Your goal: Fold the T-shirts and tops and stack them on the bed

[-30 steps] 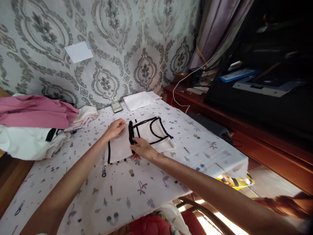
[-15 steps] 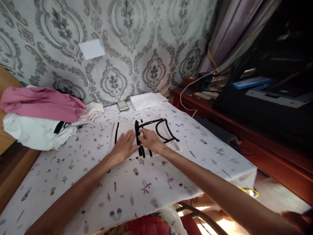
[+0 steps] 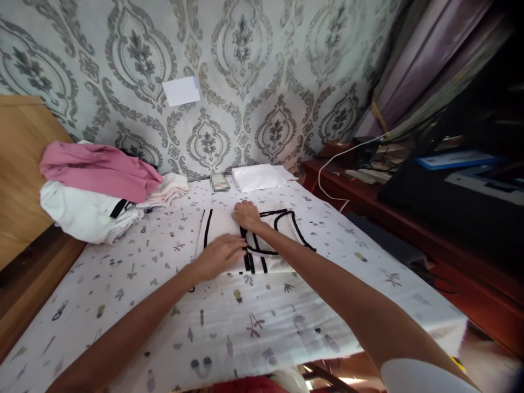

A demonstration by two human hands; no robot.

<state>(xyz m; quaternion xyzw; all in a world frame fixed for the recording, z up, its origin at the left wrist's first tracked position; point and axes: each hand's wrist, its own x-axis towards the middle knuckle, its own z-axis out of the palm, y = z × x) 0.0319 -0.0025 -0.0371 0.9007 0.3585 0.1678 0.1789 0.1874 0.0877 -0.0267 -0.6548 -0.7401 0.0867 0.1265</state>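
Observation:
A white top with black trim (image 3: 223,222) lies folded on the patterned sheet, its black-edged neckline toward the right. My left hand (image 3: 223,255) rests on the near part of the top, left of the black bands, fingers stretched out. At the far edge of the top, my right hand (image 3: 246,214) is closed with bent fingers on the cloth, near the upper end of the black band. My right forearm crosses over part of the neckline and hides some of it.
A pink and white clothes pile (image 3: 100,169) sits at the left by the wooden headboard (image 3: 24,158). Folded white cloth (image 3: 260,178) and a small blurred item (image 3: 220,183) lie near the wall. A reddish wooden cabinet (image 3: 368,191) with a white cable (image 3: 321,180) stands right.
My right hand has moved from the middle of the black band to the top's far edge. My left hand has slid toward the band. The view has shifted left.

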